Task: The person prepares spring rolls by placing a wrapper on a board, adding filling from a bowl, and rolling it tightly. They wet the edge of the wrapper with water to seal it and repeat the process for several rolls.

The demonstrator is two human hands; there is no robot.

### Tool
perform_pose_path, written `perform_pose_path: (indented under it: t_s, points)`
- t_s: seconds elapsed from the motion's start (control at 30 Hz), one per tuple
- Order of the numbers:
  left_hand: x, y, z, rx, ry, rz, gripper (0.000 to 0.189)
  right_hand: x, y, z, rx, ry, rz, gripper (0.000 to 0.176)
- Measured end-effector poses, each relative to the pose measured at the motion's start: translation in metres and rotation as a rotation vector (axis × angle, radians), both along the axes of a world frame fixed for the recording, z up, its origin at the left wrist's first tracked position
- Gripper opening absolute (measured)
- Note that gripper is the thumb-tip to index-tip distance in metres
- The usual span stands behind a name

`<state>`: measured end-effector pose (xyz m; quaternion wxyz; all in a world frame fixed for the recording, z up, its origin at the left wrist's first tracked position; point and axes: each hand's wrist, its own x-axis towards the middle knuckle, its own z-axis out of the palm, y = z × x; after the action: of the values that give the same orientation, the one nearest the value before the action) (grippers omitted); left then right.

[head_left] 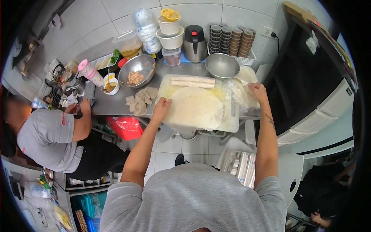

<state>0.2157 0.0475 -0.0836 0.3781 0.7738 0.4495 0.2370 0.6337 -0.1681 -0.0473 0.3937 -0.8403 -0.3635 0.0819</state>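
Observation:
A white cutting board (pixel 231 125) lies on the steel counter with a thin, round, pale wrapper sheet (pixel 195 106) spread across it. Behind the sheet rests a long pale roll (pixel 193 82). My left hand (pixel 162 108) is closed at the left edge of the board, beside the sheet; whatever its fingers grip is hidden. To the right, my right hand (pixel 258 92) pinches the edge of a clear plastic bag (pixel 239 92) that holds pale sheets and overlaps the board's right side.
A steel bowl of pinkish filling (pixel 136 77), a crumpled cloth (pixel 141 101), an empty steel bowl (pixel 222 65), a thermos jug (pixel 195 44) and stacked lidded cups (pixel 232 40) surround the board. A co-worker (pixel 48 135) works at the left. White drawers (pixel 324 104) stand at the right.

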Motion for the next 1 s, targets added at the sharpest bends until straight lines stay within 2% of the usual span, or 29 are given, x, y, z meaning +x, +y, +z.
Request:
perform_pose_path:
  t_s: [0.1,0.2,0.3,0.4,0.5,0.6,0.67,0.73,0.8,0.87,0.93,1.0]
  points:
    - [0.001,-0.012,-0.006,0.211,0.15,-0.1,0.025,0.009,0.004,0.007,0.083,0.019,0.094,0.016]
    - [0.005,-0.015,0.001,0.092,0.058,-0.183,0.023,0.014,0.006,0.008,0.158,0.09,0.171,0.012]
    - [0.014,-0.029,0.015,0.051,-0.19,-0.187,0.016,0.021,0.006,0.01,0.12,0.149,0.195,0.012]
    - [0.022,-0.044,0.065,-0.368,-0.315,-0.407,0.014,0.025,0.003,0.016,0.094,0.315,0.177,0.013]
    - [0.042,-0.063,0.105,-0.381,-0.316,-0.673,0.015,0.036,0.001,0.003,0.027,0.428,0.166,0.015]
    - [0.076,-0.084,0.116,-0.501,-0.29,-0.772,0.017,0.047,0.005,-0.016,0.074,0.47,0.183,0.015]
    - [0.099,-0.102,0.128,-0.497,-0.331,-0.919,0.018,0.049,0.007,-0.021,0.133,0.488,0.182,0.015]
    - [0.126,-0.118,0.147,-0.426,-0.24,-1.165,0.02,0.053,0.007,-0.021,0.176,0.497,0.161,0.014]
    - [0.161,-0.133,0.158,-0.152,-0.305,-1.263,0.021,0.055,0.007,-0.015,0.136,0.478,0.209,0.012]
    - [0.203,-0.144,0.163,-0.059,-0.292,-1.152,0.022,0.058,0.003,-0.007,0.099,0.472,0.316,0.01]
    - [0.259,-0.142,0.131,0.049,-0.385,-1.03,0.021,0.071,0.005,0.002,0.077,0.467,0.481,0.009]
    - [0.308,-0.136,0.094,0.044,-0.386,-0.853,0.023,0.087,0.008,0.007,0.101,0.427,0.401,0.008]
